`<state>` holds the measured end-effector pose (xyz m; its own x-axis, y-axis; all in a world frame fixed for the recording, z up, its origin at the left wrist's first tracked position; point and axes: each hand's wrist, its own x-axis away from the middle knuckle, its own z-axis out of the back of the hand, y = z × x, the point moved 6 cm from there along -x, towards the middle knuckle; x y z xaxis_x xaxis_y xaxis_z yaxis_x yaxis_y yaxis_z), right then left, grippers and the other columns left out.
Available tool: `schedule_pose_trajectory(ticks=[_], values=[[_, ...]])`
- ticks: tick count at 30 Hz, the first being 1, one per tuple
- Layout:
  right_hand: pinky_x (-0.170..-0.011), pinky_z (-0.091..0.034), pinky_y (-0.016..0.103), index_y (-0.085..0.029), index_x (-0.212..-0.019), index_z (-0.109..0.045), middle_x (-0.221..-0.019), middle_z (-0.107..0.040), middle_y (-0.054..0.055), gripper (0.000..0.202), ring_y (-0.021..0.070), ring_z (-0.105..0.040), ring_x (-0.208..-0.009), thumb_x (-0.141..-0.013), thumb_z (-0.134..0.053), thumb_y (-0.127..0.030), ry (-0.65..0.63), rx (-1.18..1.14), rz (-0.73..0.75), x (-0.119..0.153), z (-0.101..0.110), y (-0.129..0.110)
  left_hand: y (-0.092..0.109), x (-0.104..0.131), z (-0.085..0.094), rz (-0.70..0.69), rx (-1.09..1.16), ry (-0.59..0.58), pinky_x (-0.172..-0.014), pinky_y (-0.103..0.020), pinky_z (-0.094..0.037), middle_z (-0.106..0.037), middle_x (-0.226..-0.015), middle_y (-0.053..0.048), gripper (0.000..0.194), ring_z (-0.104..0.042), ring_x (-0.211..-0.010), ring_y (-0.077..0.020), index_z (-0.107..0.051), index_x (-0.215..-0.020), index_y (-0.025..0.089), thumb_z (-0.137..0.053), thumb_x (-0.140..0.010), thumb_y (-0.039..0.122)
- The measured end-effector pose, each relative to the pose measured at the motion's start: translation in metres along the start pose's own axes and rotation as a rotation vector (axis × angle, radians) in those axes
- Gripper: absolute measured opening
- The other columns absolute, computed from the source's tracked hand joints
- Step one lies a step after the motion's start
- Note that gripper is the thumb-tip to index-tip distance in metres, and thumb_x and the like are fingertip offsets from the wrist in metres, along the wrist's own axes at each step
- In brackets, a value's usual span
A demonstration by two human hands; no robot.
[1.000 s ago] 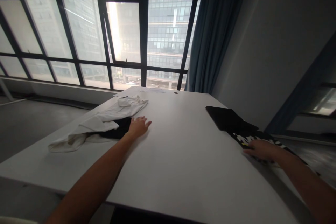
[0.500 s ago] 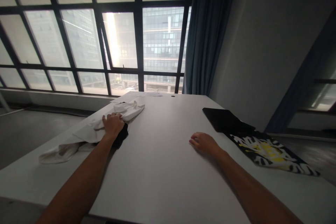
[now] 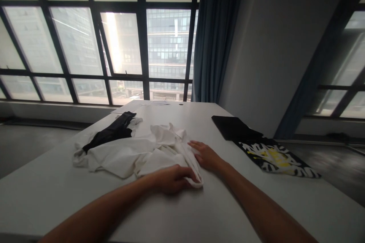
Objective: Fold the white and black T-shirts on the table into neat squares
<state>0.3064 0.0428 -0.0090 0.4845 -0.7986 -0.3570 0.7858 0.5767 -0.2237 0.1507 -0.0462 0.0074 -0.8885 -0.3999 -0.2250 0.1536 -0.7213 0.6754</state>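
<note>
The white garment (image 3: 119,155) lies crumpled across the table (image 3: 196,218), its bulk toward the left edge and its gathered end out in the middle, nearer the near edge than the far one. The person has both hands at that gathered end. The left hand (image 3: 172,179) comes in from the near side with its fingers curled narrowly over the folded border at the nearest tip, and seems to hold it there. The right hand (image 3: 207,156) sits at the border's right side, fingers loosely bent and touching or just beside the cloth; whether it pinches any cannot be told. Placed so, the hands likely give control over two spots of one border, which would suit limp cloth better than a single grip in the middle.

A black garment (image 3: 112,133) lies behind, near the left edge, with more white cloth showing around it; whether that belongs to the white garment is unclear. Along the right edge, a neatly squared black cloth (image 3: 235,127) adjoins a flat printed garment (image 3: 275,157) in black, white and yellow. Their flat lie there probably keeps them apart from the loose cloth and leaves the middle free for handling. Papers (image 3: 159,103) rest by the far edge.
</note>
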Motion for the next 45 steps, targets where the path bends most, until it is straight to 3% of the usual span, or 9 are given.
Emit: schedule_pose_trajectory(ticks=[6, 12, 17, 21, 27, 31, 35, 42, 45], values=[[-0.106, -0.041, 0.036, -0.021, -0.111, -0.071, -0.121, -0.07, 0.007, 0.035, 0.0223, -0.061, -0.118, -0.088, -0.046, -0.013, -0.087, 0.087, 0.014, -0.004, 0.001, -0.002, -0.002, 0.017, 0.045, 0.132, -0.452, 0.014, -0.106, -0.043, -0.04, -0.07, -0.122, -0.011, 0.055, -0.062, -0.114, -0.0299, -0.066, -0.122, 0.023, -0.072, -0.077, 0.053], [-0.09, -0.049, 0.035, -0.013, -0.113, -0.07, -0.115, -0.071, 0.019, 0.033, 0.0274, -0.067, -0.108, -0.09, -0.046, -0.018, -0.238, 0.38, -0.575, 0.009, 0.032, 0.049, -0.048, 0.055, 0.077, 0.624, -0.72, -0.121, -0.116, -0.062, -0.011, -0.024, -0.161, -0.017, 0.109, -0.021, -0.148, -0.0386, -0.031, -0.154, 0.024, -0.074, -0.063, 0.066], [-0.079, -0.053, 0.039, -0.011, -0.105, -0.074, -0.109, -0.071, 0.024, 0.033, 0.0342, -0.069, -0.102, -0.074, -0.068, -0.02, -0.376, 0.415, -0.837, 0.036, 0.063, 0.069, -0.043, 0.057, 0.086, 0.716, -0.842, -0.064, -0.113, -0.056, -0.026, -0.052, -0.147, -0.011, 0.057, -0.047, -0.135, -0.0334, -0.06, -0.132, 0.029, -0.069, -0.077, 0.04], [-0.064, -0.053, 0.034, -0.008, -0.085, -0.075, -0.08, -0.074, 0.018, 0.03, 0.0273, -0.072, -0.068, -0.07, -0.077, -0.034, -0.704, 0.02, -0.872, 0.06, 0.064, 0.066, -0.049, 0.054, 0.113, 0.67, -1.031, 0.284, -0.104, -0.049, -0.039, -0.071, -0.122, -0.009, 0.032, -0.064, -0.113, -0.0296, -0.074, -0.105, 0.025, -0.051, -0.085, 0.015], [-0.082, -0.051, 0.029, -0.019, -0.107, -0.073, -0.099, -0.075, 0.009, 0.032, 0.0198, -0.069, -0.088, -0.086, -0.062, -0.04, -0.027, -0.003, -0.378, 0.023, 0.079, 0.05, -0.067, 0.046, 0.114, 0.521, -0.956, 0.448, -0.105, -0.043, -0.041, -0.062, -0.137, -0.008, 0.052, -0.056, -0.124, -0.0268, -0.062, -0.131, 0.024, -0.047, -0.083, 0.011], [-0.101, -0.043, 0.035, -0.024, -0.123, -0.067, -0.131, -0.064, 0.009, 0.041, 0.0239, -0.058, -0.119, -0.082, -0.066, -0.025, -0.057, 0.153, -0.232, 0.009, 0.038, 0.045, -0.051, 0.034, 0.093, 0.263, -0.73, 0.306, -0.11, -0.04, -0.038, -0.064, -0.134, -0.007, 0.044, -0.054, -0.125, -0.0246, -0.065, -0.126, 0.023, -0.047, -0.087, 0.018], [-0.088, -0.047, 0.03, -0.02, -0.102, -0.074, -0.114, -0.07, 0.011, 0.025, 0.023, -0.065, -0.105, -0.091, -0.054, -0.032, -0.094, 0.235, -0.369, 0.007, 0.028, 0.059, -0.038, 0.042, 0.095, 0.25, -0.454, 0.24, -0.093, -0.034, -0.049, -0.075, -0.101, -0.008, 0.031, -0.066, -0.097, -0.0228, -0.073, -0.099, 0.019, -0.05, -0.091, 0.038], [-0.081, -0.048, 0.036, -0.018, -0.112, -0.068, -0.105, -0.072, 0.017, 0.037, 0.0295, -0.067, -0.102, -0.096, -0.04, -0.036, 0.215, 0.248, -0.902, 0.049, 0.1, 0.122, -0.04, 0.085, 0.092, 0.428, 0.279, -0.206, -0.072, -0.03, -0.054, -0.075, -0.09, -0.006, 0.062, -0.068, -0.079, -0.0216, -0.071, -0.104, 0.019, -0.08, -0.061, 0.063], [-0.082, -0.048, 0.038, -0.015, -0.124, -0.061, -0.111, -0.069, 0.018, 0.04, 0.0322, -0.065, -0.107, -0.095, -0.043, -0.036, 0.347, 0.207, -1.047, 0.074, 0.118, 0.147, -0.053, 0.092, 0.1, 0.521, 0.317, -0.138, -0.058, -0.029, -0.053, -0.073, -0.085, -0.006, 0.066, -0.065, -0.06, -0.0177, -0.068, -0.112, 0.018, -0.069, -0.069, 0.069]])
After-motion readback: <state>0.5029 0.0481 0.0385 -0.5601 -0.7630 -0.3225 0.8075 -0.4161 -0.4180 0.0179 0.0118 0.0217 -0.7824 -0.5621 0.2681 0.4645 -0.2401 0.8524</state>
